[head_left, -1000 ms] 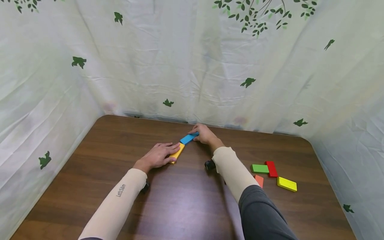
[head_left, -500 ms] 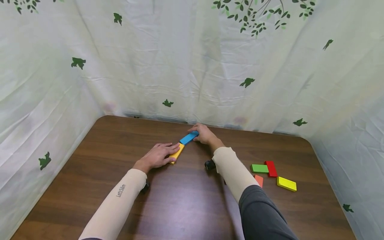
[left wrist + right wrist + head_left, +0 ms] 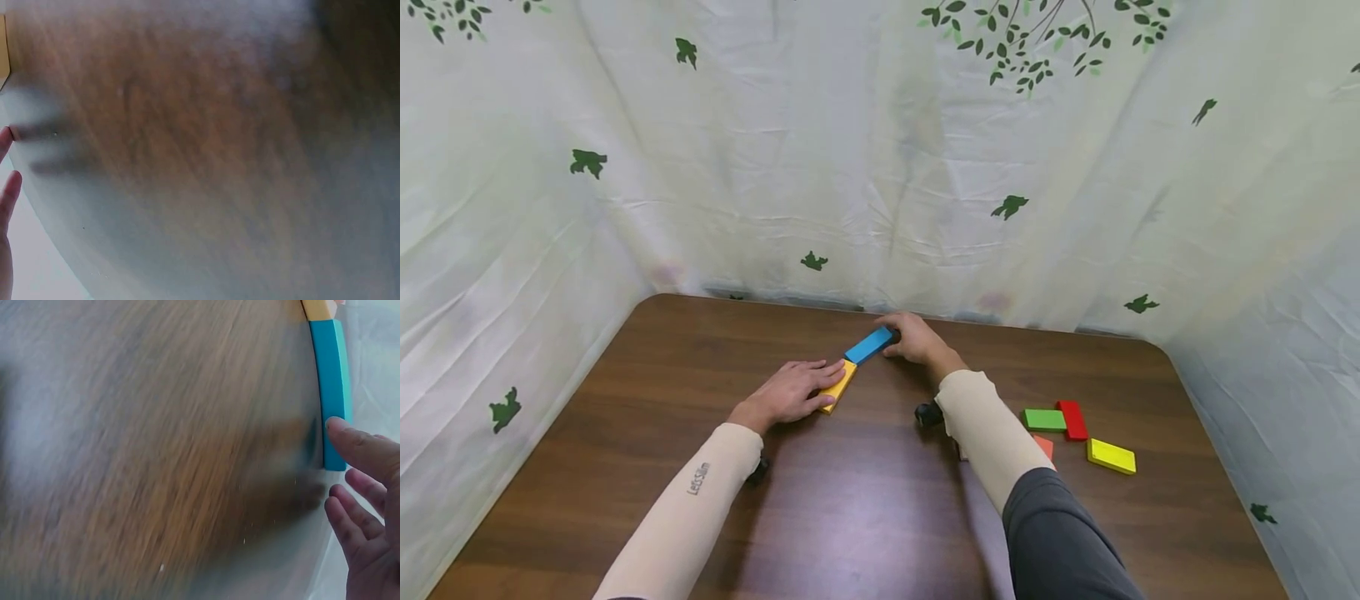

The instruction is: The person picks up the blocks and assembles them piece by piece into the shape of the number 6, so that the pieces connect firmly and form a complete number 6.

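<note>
My left hand [image 3: 788, 392] rests on an orange-yellow block [image 3: 838, 387], its fingers stretched over the top and the thumb near the lower end. A blue block [image 3: 868, 344] lies flat on the table, its near end meeting the orange-yellow block's far end at a slight angle. At the blue block's far end is my right hand [image 3: 917, 342], its fingers loosely spread. In the right wrist view the thumb lies against or just over the blue block [image 3: 331, 381], while the other fingers sit beyond its end. The left wrist view shows only two fingertips and a block corner.
To the right on the brown table [image 3: 647, 400] lie a green block [image 3: 1043, 420], a red block [image 3: 1072, 421] touching it, and a yellow block [image 3: 1111, 457]. A coral block [image 3: 1043, 447] is partly hidden by my right sleeve. A leaf-patterned curtain [image 3: 820, 167] hangs behind the table.
My right hand's fingers have eased off the blue block's far end, so more of it shows. The left hand stays on the orange-yellow block. The head view has shifted slightly.
</note>
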`<state>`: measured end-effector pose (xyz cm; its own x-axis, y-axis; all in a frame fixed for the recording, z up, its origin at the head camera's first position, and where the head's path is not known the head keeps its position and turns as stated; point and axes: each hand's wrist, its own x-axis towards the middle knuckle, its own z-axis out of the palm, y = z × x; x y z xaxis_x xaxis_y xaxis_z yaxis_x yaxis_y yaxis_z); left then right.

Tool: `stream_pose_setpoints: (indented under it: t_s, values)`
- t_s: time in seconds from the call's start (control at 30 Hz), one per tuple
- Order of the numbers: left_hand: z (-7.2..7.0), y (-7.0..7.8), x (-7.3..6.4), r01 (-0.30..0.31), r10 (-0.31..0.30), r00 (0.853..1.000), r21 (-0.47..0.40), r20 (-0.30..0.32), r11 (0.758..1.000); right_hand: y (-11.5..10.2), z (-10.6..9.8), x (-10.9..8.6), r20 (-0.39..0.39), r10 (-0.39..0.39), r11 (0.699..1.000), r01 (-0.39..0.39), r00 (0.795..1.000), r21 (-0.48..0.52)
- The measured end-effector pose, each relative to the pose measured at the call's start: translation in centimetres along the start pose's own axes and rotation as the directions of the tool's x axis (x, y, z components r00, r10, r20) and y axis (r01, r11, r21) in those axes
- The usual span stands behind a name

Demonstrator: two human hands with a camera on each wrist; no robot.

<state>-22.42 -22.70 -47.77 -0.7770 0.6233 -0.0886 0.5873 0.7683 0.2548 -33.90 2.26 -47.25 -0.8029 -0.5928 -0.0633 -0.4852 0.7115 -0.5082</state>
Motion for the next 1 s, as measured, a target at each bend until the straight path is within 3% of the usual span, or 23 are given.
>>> stream_pose_setpoints:
  t_s: [0.53,1.0]
  values:
    - [-0.4,0.2,0.2,-0.008,0.008,1.000,0.006,0.011,1.000,0.5,-1.5,-3.7,-0.052,0.010,0.999,-0.008,0.999,0.040]
    - [-0.7,0.2,0.4,-0.012,0.012,1.000,-0.016,0.023,1.000,1.4,-2.6,-8.9,-0.057,-0.044,0.999,0.045,0.997,0.012]
